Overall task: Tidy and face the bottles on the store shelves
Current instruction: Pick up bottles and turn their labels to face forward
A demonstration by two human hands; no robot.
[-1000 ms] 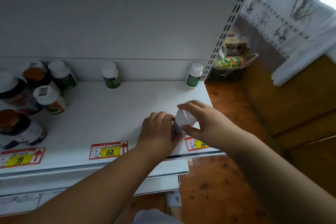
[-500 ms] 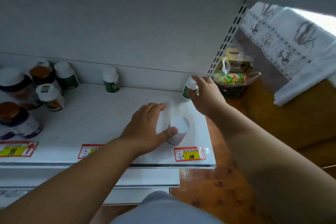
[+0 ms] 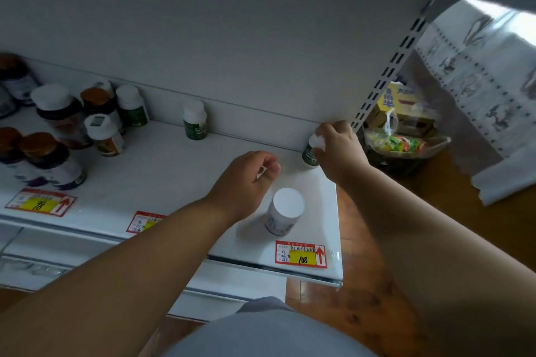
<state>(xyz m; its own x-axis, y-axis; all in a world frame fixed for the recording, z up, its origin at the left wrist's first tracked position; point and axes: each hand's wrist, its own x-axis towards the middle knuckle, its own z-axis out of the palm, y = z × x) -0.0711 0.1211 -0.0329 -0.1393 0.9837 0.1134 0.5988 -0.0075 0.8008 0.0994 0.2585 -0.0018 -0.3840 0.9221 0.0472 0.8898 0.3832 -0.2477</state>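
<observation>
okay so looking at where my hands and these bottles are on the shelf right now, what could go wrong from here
1. The white bottle stands near the front right corner of the shelf. Your left hand hovers just behind it, and a backward brush might knock it to the floor.
2. Your right hand grips the green bottle by its cap, beside the shelf's open right edge. Pulled forward, it could slip or tip off that side.
</observation>
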